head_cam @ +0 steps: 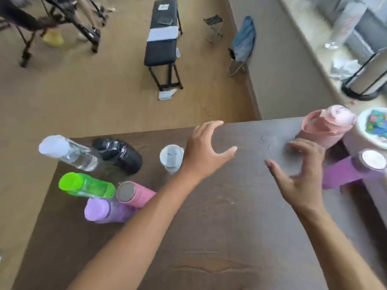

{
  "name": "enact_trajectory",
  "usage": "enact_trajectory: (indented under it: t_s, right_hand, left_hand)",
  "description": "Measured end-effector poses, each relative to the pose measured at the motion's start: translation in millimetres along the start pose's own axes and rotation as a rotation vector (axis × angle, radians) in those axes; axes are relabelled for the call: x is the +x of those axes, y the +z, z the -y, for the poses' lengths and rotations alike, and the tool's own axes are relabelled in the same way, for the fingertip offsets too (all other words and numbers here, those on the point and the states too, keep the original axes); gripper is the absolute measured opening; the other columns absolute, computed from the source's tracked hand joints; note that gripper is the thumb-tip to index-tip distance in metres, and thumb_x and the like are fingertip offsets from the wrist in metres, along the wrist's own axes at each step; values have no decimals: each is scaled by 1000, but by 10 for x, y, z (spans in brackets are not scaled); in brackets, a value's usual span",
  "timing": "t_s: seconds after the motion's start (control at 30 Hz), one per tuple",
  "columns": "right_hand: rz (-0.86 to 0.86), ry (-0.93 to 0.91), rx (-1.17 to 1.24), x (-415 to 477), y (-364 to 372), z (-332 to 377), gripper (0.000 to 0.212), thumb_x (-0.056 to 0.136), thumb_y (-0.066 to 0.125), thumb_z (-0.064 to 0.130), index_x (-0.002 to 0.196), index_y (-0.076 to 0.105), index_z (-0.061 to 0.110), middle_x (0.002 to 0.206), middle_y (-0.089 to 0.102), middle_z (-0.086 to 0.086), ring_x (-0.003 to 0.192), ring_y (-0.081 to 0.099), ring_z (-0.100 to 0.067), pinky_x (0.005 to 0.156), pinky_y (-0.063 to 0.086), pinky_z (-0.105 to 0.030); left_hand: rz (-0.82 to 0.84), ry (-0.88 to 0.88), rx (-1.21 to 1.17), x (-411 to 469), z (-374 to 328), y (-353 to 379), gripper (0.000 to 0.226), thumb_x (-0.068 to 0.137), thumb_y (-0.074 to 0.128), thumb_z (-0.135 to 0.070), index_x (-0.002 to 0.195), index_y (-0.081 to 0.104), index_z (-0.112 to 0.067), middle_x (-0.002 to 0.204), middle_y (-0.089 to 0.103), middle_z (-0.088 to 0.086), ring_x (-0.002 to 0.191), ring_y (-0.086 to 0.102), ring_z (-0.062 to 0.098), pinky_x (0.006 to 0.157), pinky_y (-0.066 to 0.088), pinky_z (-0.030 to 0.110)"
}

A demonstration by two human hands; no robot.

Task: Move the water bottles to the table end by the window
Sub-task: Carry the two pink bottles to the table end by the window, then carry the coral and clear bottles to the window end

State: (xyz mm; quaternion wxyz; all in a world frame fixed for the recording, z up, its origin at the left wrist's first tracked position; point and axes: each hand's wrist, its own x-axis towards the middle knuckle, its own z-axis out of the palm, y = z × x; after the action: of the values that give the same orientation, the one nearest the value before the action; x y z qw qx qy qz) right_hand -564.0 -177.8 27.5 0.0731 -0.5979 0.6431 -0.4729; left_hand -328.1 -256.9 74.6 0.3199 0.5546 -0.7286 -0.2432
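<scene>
Several bottles stand at the left end of the dark wooden table: a clear bottle, a black one, a green one, a pink one with a grey lid, a lilac one and a small clear one. At the right end stand a large pink bottle and a purple bottle. My left hand hovers open above the table, just right of the small clear bottle. My right hand is open, between the pink and purple bottles, holding nothing.
A white bowl with colourful pieces sits at the far right by the window sill. On the floor beyond the table stand a black bench, a small folding stool, a chair with blue cloth and black stands.
</scene>
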Motion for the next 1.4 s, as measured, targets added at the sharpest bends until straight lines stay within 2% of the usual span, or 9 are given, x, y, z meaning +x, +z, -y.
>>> enact_trajectory:
  t_s: [0.17, 0.27, 0.4, 0.6, 0.73, 0.93, 1.1, 1.27, 1.4]
  right_hand:
    - [492, -113, 85, -75, 1255, 777, 82, 80, 79, 57, 143, 48, 13, 143, 53, -9, 135, 47, -33, 115, 38, -55]
    - [634, -62, 78, -149, 1781, 1116, 95, 75, 84, 58, 150, 42, 18, 152, 46, -4, 144, 40, -29, 120, 31, -50]
    - [687, -28, -40, -181, 2218, 1367, 103, 70, 91, 55, 152, 42, 16, 155, 42, -6, 144, 37, -31, 120, 31, -53]
    - [683, 127, -26, -247, 2386, 1350, 92, 70, 95, 36, 148, 47, 25, 148, 46, -6, 137, 48, -30, 114, 43, -43]
    - [663, 123, -33, -270, 2284, 1317, 84, 75, 92, 28, 148, 50, 22, 144, 52, -6, 128, 56, -24, 97, 43, -27]
    - [504, 182, -12, -337, 1558, 1072, 82, 73, 90, 29, 144, 52, 25, 136, 56, 0, 119, 58, -18, 88, 42, -25]
    - [206, 342, -74, -491, 325, 530, 80, 70, 90, 33, 141, 53, 25, 131, 58, 4, 117, 54, -9, 88, 41, -22]
    - [-102, 535, -173, -882, -945, -178, 80, 68, 93, 27, 140, 58, 16, 131, 64, -2, 122, 60, -17, 91, 36, -10]
    - [-264, 714, -229, -1322, -1667, -610, 83, 69, 92, 31, 143, 55, 24, 132, 61, 7, 123, 60, -12, 95, 46, -23]
  left_hand:
    - [-280, -161, 280, -854, 801, -1028, 70, 65, 79, -47, 127, 63, -19, 128, 66, -2, 120, 59, 22, 101, 43, 43]
    - [-343, -255, 242, -1254, 1052, -1387, 73, 66, 85, -42, 131, 60, -17, 131, 63, -1, 123, 55, 19, 107, 37, 28]
    - [-234, -380, 88, -1471, 1282, -1371, 84, 68, 88, -37, 140, 51, -17, 140, 54, 0, 131, 45, 14, 103, 23, 3]
    - [-183, -526, 54, -1409, 1441, -1024, 83, 71, 86, -18, 143, 46, -10, 144, 50, 10, 133, 49, 28, 106, 34, 29]
    - [-221, -581, 120, -1391, 1473, -960, 62, 71, 82, -10, 128, 58, -13, 127, 58, 12, 111, 61, 36, 92, 45, 40]
    - [-38, -357, 149, -1080, 1287, -764, 50, 63, 84, -8, 110, 68, -13, 106, 63, 10, 90, 64, 36, 77, 52, 39]
    - [149, -29, 123, -692, 312, -31, 46, 66, 81, -12, 109, 66, -17, 105, 63, 4, 82, 64, 33, 69, 54, 39]
    - [414, 304, 28, -527, -820, 1132, 48, 62, 81, -22, 108, 67, -17, 108, 66, 3, 90, 67, 34, 77, 57, 44]
    - [614, 500, 12, -585, -1657, 2014, 48, 65, 75, -27, 110, 68, -13, 109, 67, 8, 97, 66, 33, 84, 53, 39]
